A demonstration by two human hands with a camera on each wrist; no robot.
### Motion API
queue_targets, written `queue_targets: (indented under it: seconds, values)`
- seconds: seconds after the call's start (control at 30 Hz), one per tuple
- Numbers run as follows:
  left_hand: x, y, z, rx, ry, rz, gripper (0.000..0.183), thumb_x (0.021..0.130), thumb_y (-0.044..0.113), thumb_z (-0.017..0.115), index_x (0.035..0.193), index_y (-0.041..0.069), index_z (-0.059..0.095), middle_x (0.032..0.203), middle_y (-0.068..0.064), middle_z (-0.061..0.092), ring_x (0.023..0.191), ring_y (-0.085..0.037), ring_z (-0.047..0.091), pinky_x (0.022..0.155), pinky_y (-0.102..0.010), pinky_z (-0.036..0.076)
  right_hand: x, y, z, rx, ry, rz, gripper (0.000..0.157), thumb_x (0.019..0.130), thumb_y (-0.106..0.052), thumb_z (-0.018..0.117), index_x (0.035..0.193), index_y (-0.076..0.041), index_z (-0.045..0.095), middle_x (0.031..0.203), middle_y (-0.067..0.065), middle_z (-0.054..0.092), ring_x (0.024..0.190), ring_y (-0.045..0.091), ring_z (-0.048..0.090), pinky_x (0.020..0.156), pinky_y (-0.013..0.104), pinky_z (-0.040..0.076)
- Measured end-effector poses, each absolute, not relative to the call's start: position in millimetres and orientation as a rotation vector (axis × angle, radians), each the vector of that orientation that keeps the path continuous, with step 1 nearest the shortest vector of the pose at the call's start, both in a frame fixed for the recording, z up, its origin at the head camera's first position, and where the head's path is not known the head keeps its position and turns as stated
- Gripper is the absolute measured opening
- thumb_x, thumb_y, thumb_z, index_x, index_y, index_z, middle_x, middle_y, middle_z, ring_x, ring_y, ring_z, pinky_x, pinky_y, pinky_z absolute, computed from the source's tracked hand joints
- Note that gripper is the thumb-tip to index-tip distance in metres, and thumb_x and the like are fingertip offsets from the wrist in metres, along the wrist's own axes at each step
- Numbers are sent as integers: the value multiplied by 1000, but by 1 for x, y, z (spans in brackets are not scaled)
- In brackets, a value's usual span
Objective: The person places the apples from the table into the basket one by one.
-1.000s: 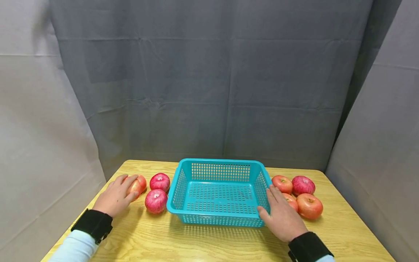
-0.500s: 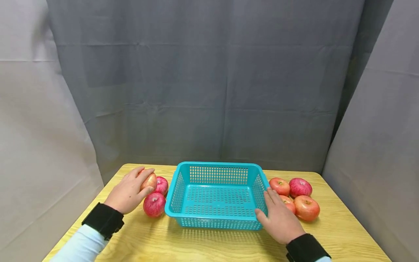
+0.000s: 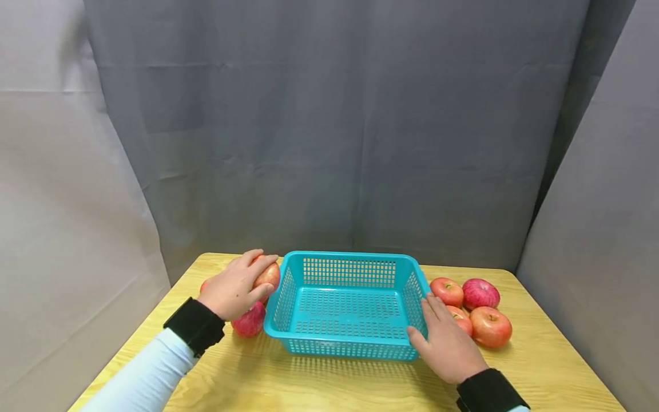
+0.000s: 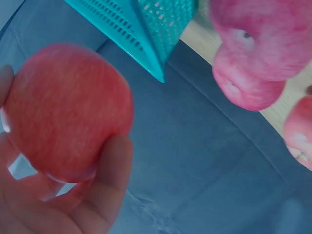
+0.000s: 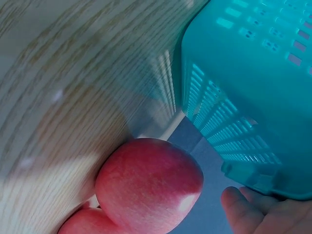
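Note:
My left hand grips a red-orange apple, raised beside the left rim of a turquoise plastic basket. In the left wrist view, thumb and fingers curl round that apple. Below this hand sits a dark pink apple; the left wrist view shows another pink apple and a red one near it, mostly hidden by the hand in the head view. My right hand rests with straight fingers at the basket's right rim. Nothing lies inside the basket.
Right of the basket, several apples sit close together, among them a dark pink apple and an orange-red apple. All stand on a light wooden table. A grey cloth hangs behind it, with paler cloth at both sides.
My left hand has lifted the red-orange apple from the table's left side and carried it right, up to the basket's left rim. My right hand stays at the right rim.

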State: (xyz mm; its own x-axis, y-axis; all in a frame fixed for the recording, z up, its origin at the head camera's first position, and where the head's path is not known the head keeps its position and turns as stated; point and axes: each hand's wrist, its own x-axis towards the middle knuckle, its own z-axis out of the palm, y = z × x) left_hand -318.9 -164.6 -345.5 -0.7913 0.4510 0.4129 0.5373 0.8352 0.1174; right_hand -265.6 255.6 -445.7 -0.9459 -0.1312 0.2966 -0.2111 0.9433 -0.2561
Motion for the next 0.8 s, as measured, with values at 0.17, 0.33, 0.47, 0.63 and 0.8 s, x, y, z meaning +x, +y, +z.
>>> queue_targets:
  seconds: [0.17,0.33,0.47,0.63,0.8]
  values:
    - [-325,-147,-338,-867,-2579,-312,52,90,33,64,137,18,48,133,-14,45,108,-31,47,76,-44,54,-266,259,-444,259,-2817,411,84,94,-63,37,142,5,34,149,21,27,135,35,19,104,58,31]
    - [-330,-130,-335,-907,-2580,-319,52,89,33,65,137,20,48,134,-12,44,106,-30,46,66,-39,55,-266,258,-444,249,-2825,405,84,94,-64,37,142,5,34,150,21,27,135,35,19,103,58,32]
    - [-334,-120,-334,-917,-2598,-325,53,89,34,66,137,22,48,135,-12,44,109,-28,45,65,-40,55,-265,258,-443,249,-2817,400,82,94,-62,37,141,5,35,150,22,26,135,36,19,102,58,33]
    - [-339,-111,-334,-911,-2611,-322,54,88,35,67,137,24,48,134,-10,44,109,-26,45,67,-40,55,-264,258,-443,246,-2822,401,82,94,-62,37,142,5,34,150,22,26,135,36,19,103,59,32]
    - [-344,-103,-334,-919,-2590,-316,52,89,34,66,137,24,49,132,-9,46,108,-26,46,67,-40,54,-265,257,-443,228,-2844,387,84,93,-64,37,143,4,33,150,21,25,135,35,18,104,58,30]
